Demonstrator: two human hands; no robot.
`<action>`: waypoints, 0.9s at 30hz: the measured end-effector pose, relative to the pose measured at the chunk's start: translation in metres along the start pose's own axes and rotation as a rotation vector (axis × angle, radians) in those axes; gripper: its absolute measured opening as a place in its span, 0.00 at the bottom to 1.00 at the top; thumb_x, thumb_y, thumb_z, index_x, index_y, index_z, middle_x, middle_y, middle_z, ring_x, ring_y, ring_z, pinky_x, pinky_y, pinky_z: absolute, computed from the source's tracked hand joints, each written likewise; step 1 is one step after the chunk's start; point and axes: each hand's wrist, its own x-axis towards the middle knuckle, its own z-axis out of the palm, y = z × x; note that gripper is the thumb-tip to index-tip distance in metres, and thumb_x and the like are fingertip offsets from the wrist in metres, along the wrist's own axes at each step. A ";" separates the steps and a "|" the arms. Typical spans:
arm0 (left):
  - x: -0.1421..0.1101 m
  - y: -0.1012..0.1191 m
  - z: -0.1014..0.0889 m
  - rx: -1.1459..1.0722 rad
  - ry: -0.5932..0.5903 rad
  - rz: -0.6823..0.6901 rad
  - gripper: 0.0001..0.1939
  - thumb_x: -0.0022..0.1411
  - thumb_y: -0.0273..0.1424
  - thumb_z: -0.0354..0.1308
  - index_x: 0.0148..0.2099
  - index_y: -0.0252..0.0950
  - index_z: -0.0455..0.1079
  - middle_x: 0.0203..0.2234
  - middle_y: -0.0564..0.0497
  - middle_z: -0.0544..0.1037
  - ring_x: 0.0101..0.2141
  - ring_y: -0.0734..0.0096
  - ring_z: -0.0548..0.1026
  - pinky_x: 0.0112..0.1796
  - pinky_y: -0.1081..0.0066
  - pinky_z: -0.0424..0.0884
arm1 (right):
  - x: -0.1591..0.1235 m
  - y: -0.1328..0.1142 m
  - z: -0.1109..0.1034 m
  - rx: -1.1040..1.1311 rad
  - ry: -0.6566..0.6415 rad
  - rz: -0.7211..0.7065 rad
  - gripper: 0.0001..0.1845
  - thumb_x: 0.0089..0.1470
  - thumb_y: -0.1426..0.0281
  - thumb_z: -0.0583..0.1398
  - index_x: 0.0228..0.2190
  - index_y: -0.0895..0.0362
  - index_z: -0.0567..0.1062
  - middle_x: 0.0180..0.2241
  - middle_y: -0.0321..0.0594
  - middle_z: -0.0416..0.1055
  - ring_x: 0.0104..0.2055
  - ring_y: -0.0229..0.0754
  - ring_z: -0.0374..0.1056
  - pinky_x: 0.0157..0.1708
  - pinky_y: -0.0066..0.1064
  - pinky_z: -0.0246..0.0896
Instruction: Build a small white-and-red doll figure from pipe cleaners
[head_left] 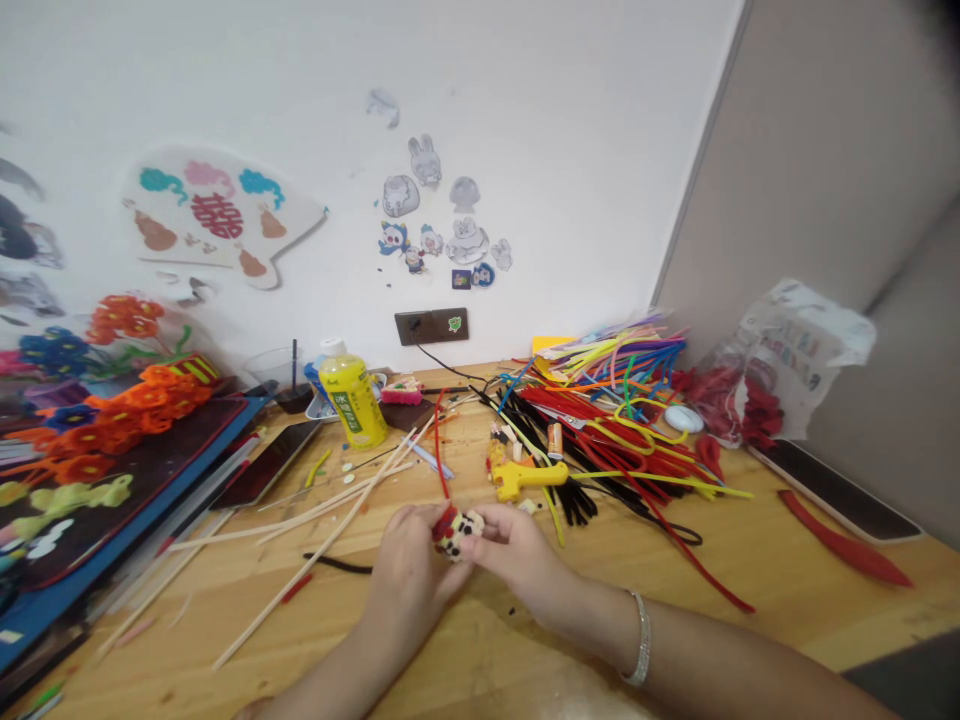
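Between my two hands, above the middle of the wooden table, is a small fuzzy pipe-cleaner figure (459,535), cream with black marks and a red part on its left. A red pipe cleaner (441,450) sticks up from it. My left hand (411,555) is closed around its left side, with some fingers hidden. My right hand (517,550) pinches it from the right with thumb and fingers. Just beyond my right hand lies a yellow glue gun (525,480).
Bundled coloured pipe cleaners (607,390) spread at the back right. Wooden sticks (337,535) cross the left side. A yellow drink bottle (351,395), a dark phone (266,465) and orange pipe-cleaner flowers (142,410) stand or lie left. A plastic bag (780,350) is far right.
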 end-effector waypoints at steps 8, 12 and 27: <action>0.002 0.001 0.000 -0.001 0.019 0.026 0.19 0.58 0.41 0.54 0.45 0.32 0.60 0.28 0.44 0.75 0.27 0.63 0.74 0.27 0.64 0.72 | 0.001 0.002 -0.003 -0.022 0.004 -0.034 0.18 0.47 0.56 0.61 0.32 0.59 0.77 0.29 0.38 0.74 0.33 0.40 0.68 0.35 0.30 0.62; 0.004 0.000 -0.003 -0.026 -0.009 0.012 0.20 0.57 0.42 0.55 0.46 0.33 0.60 0.30 0.44 0.75 0.28 0.62 0.74 0.28 0.64 0.73 | 0.002 0.003 -0.003 0.011 0.013 -0.032 0.18 0.46 0.58 0.63 0.33 0.59 0.76 0.30 0.39 0.74 0.33 0.39 0.67 0.34 0.29 0.61; -0.004 -0.004 -0.009 -0.221 -0.157 -0.167 0.16 0.62 0.39 0.48 0.48 0.35 0.63 0.36 0.41 0.75 0.37 0.58 0.74 0.36 0.60 0.72 | 0.002 -0.003 -0.002 -0.008 -0.013 -0.038 0.19 0.47 0.54 0.61 0.24 0.60 0.73 0.23 0.34 0.67 0.27 0.35 0.61 0.30 0.26 0.56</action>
